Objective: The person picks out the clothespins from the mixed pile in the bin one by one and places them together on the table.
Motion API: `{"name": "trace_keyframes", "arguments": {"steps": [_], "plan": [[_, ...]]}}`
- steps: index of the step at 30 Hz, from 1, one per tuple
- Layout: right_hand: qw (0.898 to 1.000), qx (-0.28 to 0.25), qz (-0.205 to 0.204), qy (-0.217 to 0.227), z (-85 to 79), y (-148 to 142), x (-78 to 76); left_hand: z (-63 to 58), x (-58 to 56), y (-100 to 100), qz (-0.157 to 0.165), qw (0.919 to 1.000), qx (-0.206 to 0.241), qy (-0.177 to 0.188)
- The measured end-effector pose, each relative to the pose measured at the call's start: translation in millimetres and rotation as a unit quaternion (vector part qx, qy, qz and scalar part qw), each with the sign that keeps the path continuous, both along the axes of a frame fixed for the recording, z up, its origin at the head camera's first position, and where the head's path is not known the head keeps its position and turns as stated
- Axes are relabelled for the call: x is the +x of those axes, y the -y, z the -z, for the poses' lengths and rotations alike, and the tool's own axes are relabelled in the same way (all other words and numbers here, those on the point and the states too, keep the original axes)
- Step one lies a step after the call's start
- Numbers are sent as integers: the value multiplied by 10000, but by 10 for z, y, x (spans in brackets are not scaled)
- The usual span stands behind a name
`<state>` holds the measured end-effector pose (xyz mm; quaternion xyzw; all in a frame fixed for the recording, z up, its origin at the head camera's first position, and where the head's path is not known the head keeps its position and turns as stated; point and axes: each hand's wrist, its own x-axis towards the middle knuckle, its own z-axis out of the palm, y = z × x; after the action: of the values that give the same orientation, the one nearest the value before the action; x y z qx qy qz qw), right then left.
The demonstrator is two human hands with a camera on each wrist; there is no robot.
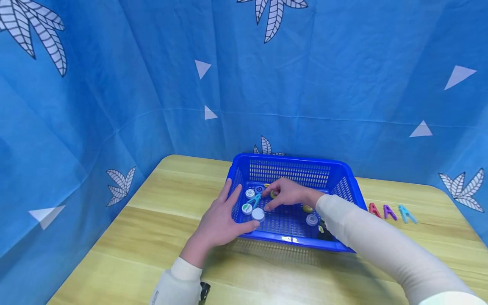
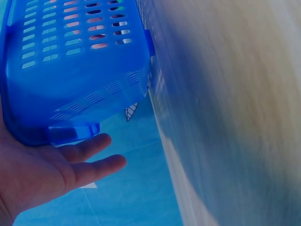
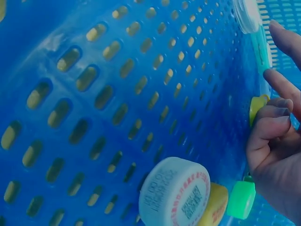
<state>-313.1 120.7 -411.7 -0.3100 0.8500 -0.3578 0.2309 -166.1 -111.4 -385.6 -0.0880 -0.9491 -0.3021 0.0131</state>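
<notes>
A light-blue plastic clip (image 1: 254, 200) lies among bottle caps in the left part of a blue basket (image 1: 293, 243). My right hand (image 1: 287, 192) reaches down into the basket. In the right wrist view its index fingertip is at the end of the clip (image 3: 261, 49), the thumb stands apart and the other fingers are curled. My left hand (image 1: 221, 218) rests at the basket's near-left corner with fingers spread, the thumb over the front rim. In the left wrist view two of its fingers (image 2: 96, 172) extend below the basket's rim.
White caps (image 1: 258, 214) surround the clip. More caps (image 1: 311, 220) and a dark item (image 1: 325, 232) lie at the basket's right side. Red (image 1: 374, 210), purple (image 1: 389, 212) and light-blue (image 1: 407, 214) clips stand in a row on the wooden table (image 1: 133, 237). A blue curtain (image 1: 267, 84) hangs behind.
</notes>
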Motion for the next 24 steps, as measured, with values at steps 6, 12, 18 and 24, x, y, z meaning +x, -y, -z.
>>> {"name": "trace_keyframes", "arguments": {"steps": [6, 12, 18, 24], "plan": [[9995, 68, 2, -305, 63, 59, -36, -8, 2, 10, 23, 10000, -6, 29], [9972, 265, 202, -671, 98, 159, -63, -26, 3, 16, 21, 10000, 25, 57], [9946, 204, 276, -983, 130, 276, -67, -44, 13, 16, 95, 10000, -16, -13], [9932, 216, 94, -1139, 167, 324, -78, -46, 14, 19, 84, 9999, -78, 1]]}}
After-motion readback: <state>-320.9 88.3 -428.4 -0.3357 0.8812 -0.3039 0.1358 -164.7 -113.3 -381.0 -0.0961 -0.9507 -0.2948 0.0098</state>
